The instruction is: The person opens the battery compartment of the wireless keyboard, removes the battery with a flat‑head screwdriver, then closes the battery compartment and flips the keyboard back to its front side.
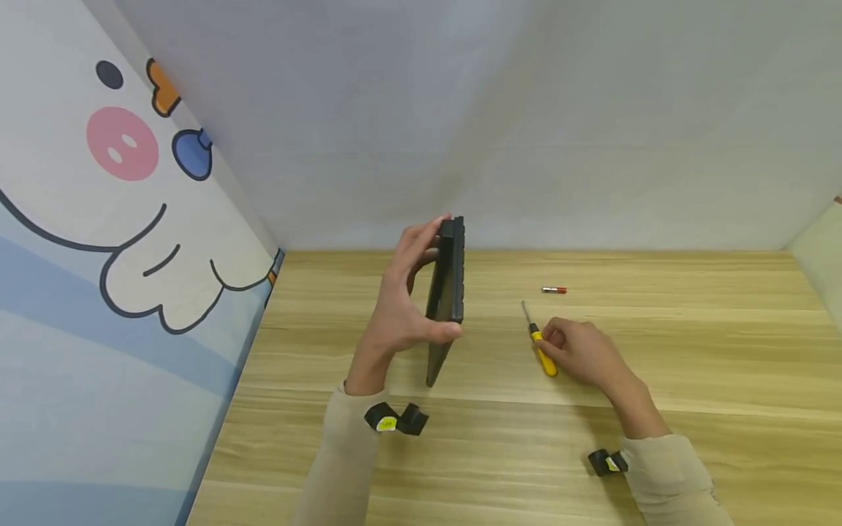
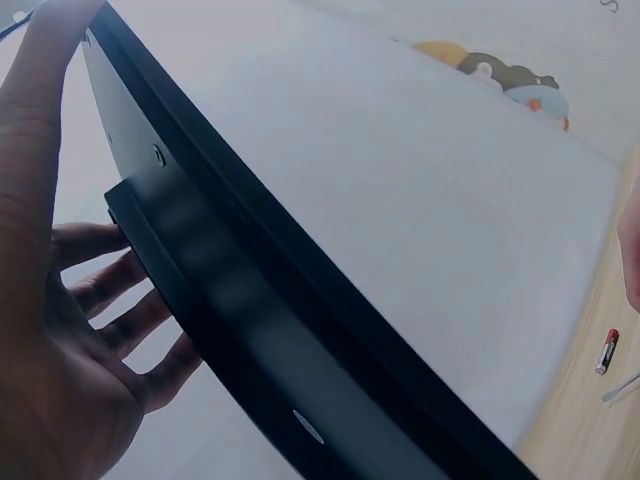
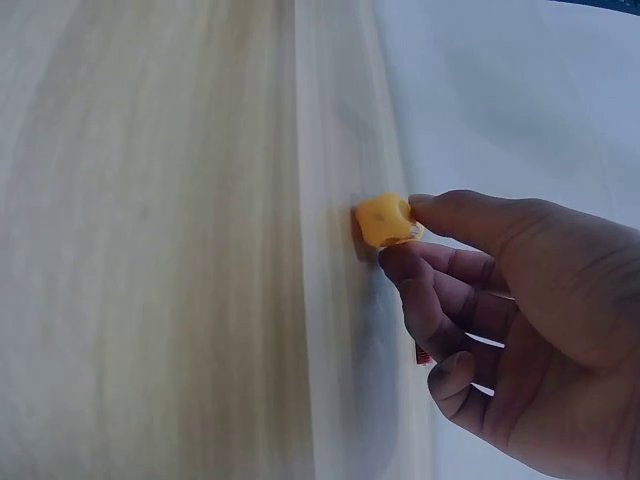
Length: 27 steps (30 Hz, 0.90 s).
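My left hand (image 1: 403, 310) grips a black keyboard (image 1: 450, 281), thumb on the near edge and fingers at the far end. It is held up on its side above the table, seen nearly edge-on, with low bumps like keys along its right side. Its smooth back and a raised ridge face the palm in the left wrist view. A screwdriver (image 1: 544, 358) with a yellow handle and thin metal shaft lies at the table, tip pointing away. My right hand (image 1: 584, 353) pinches its handle between thumb and index finger; the other fingers are loosely curled.
A small battery (image 1: 554, 290) with a red end lies on the wood-grain table (image 1: 500, 453), beyond the screwdriver. A pale wall (image 1: 526, 146) rises at the table's back edge. At the left stands a panel (image 1: 59, 292) with a cartoon print.
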{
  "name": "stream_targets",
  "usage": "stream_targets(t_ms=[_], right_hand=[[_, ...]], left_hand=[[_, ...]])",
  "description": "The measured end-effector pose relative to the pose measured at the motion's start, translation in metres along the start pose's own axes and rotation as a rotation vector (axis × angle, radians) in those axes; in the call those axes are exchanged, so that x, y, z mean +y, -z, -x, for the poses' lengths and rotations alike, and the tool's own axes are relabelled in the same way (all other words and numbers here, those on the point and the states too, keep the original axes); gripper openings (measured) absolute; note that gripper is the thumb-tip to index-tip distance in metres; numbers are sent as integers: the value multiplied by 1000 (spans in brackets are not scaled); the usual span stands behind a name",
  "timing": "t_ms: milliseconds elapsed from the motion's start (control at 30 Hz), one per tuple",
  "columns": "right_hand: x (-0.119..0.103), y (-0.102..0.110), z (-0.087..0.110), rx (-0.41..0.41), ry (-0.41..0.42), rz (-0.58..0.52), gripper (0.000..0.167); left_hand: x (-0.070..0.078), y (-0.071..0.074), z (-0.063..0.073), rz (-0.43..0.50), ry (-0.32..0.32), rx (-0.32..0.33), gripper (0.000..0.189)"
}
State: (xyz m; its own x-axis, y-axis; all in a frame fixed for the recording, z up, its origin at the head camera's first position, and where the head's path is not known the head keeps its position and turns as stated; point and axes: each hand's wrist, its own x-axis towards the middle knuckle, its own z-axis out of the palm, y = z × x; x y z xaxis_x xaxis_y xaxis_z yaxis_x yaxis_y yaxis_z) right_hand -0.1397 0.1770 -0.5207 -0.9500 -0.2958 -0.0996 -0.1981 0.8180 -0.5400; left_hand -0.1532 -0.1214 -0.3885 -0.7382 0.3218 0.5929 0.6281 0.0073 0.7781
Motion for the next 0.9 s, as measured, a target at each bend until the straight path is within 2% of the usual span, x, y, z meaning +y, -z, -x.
stream_targets(t_ms=[100,333,533,633,733,900], right_hand=[[-1,1,0,-5,0,1,18],[-4,9,1,-6,-13,8,21],[-6,14,0,26,14,-1,27],[-12,15,-2,4,50,-62,41],[-21,13,-5,-38,101,-129,62],[-38,5,-8,-79,190,-169,94]], left_hand=[[-3,2,2,38,-10,20,129],[-5,9,6,135,-51,69,101],[-5,12,9,228,-67,93,100],[-6,12,10,244,-66,89,100],[-8,12,11,255,-65,97,102],[-9,10,11,256,-61,125,104]])
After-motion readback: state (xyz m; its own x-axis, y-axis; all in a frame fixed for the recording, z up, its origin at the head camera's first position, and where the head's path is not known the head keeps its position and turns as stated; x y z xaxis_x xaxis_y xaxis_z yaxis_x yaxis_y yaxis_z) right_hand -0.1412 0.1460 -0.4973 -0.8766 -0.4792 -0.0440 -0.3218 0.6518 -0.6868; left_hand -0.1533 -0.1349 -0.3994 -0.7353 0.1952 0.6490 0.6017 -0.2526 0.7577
